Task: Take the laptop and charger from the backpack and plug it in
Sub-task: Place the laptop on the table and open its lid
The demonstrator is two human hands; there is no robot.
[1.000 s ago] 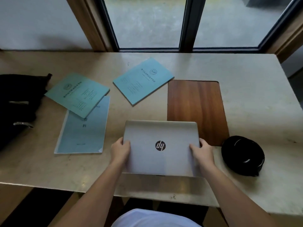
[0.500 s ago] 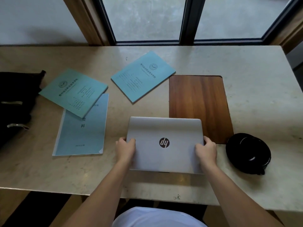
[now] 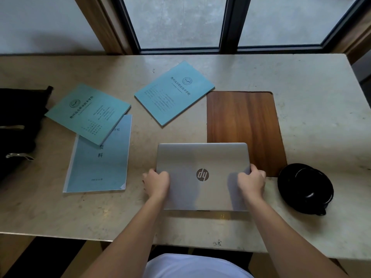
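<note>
Closed silver HP laptop (image 3: 202, 175) flat on pale stone tabletop (image 3: 311, 81), near edge. Left hand (image 3: 156, 182) & right hand (image 3: 252, 182) grip curled round its sides. Rigid, prob. smooth/slippery; lift by both sides.

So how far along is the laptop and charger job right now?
Done: the closed laptop and coiled black charger lie on the table, out of the backpack. In hand: left hand and right hand grip the laptop's sides. Left: uncoiling the charger and plugging in; no outlet is visible.
</note>
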